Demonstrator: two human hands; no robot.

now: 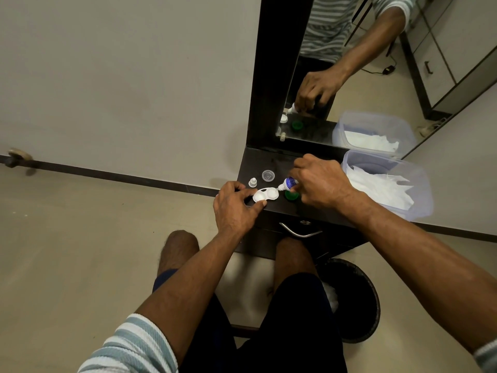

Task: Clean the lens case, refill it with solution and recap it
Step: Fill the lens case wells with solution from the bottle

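The left hand (236,208) pinches the near end of the white lens case (265,195) between thumb and fingers, pinning it to the dark counter (317,211). Just beyond that grip, the right hand (320,184) curls round the solution bottle (287,183), nozzle tilted at the far well. The case looks light, stiff and likely slick when wet, so holding its rim suits. A green cap (291,195) sits half hidden under the right hand; whether liquid fills either well cannot be made out.

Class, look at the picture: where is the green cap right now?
In the head view, the green cap lies on the dark dresser top, just right of the white lens case and under the tilted solution bottle in the right hand.
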